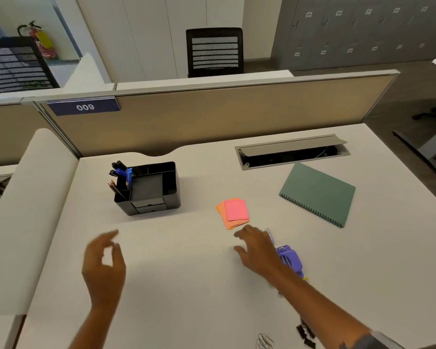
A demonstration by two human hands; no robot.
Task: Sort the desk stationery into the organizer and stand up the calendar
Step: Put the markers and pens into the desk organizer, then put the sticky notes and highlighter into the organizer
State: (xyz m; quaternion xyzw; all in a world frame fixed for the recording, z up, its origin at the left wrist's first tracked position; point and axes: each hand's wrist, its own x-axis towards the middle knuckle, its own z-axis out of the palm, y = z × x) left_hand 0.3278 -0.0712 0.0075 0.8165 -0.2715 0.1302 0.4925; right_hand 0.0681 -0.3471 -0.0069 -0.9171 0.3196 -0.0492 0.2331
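Observation:
A black desk organizer point(171, 181) stands at the left middle of the white desk, with dark pens, pencils and a blue item upright in its left slots. A fanned stack of pink and orange sticky notes point(233, 212) lies right of it. The green spiral-bound calendar point(317, 193) lies flat at the right. My right hand point(258, 249) hovers open just below the notes, partly covering a purple stapler point(291, 260) and a small pale item point(268, 233). My left hand point(104, 264) is raised over the desk below the organizer, fingers apart and holding nothing.
Black binder clips point(305, 333) and loose paper clips point(263, 341) lie near the front edge. An open grey cable tray point(292, 151) is set into the desk at the back. A beige partition point(211, 117) bounds the far side; a low white divider point(32, 197) borders the left.

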